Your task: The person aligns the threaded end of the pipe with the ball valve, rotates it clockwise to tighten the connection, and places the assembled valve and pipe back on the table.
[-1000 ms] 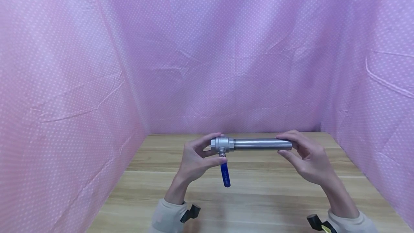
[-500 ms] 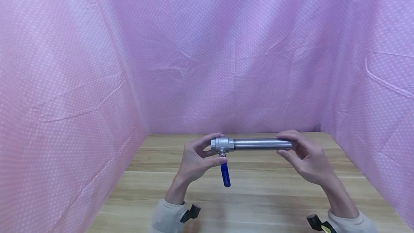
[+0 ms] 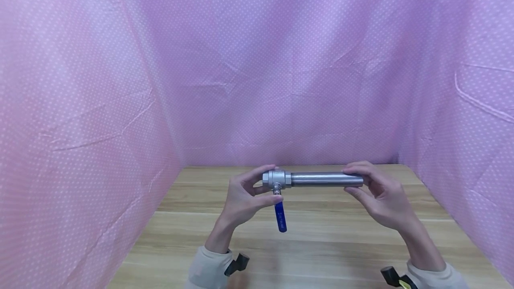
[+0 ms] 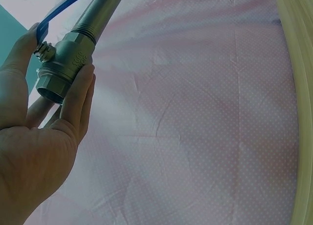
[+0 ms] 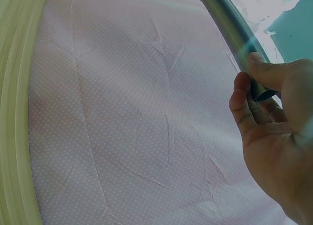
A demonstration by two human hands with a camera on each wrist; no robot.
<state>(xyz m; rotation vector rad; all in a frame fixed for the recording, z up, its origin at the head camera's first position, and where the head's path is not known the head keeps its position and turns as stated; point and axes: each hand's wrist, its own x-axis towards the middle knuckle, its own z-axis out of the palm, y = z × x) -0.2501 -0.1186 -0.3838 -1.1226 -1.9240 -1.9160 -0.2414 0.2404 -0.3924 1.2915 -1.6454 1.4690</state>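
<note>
A silver ball valve point(image 3: 276, 179) with a blue lever handle point(image 3: 280, 217) is joined to a steel pipe point(image 3: 321, 179), whose threads show at the valve's hex end in the left wrist view. My left hand point(image 3: 242, 199) grips the valve, thumb against the top of the handle and fingers behind the body. At the pipe's free end, my right hand point(image 3: 383, 197) pinches it between thumb and fingers. Valve and pipe lie level in the head view, held up over the table, with the handle pointing toward me. The valve's open end point(image 4: 51, 90) faces my left palm.
Under the hands is a wood-grain table point(image 3: 313, 244). Pink dotted cloth point(image 3: 289, 66) hangs behind it and along both sides. Black wrist mounts point(image 3: 237, 264) sit at the light sleeves.
Almost nothing differs; the valve and pipe sit a hair further right in the head view, and both hands keep their grip.
</note>
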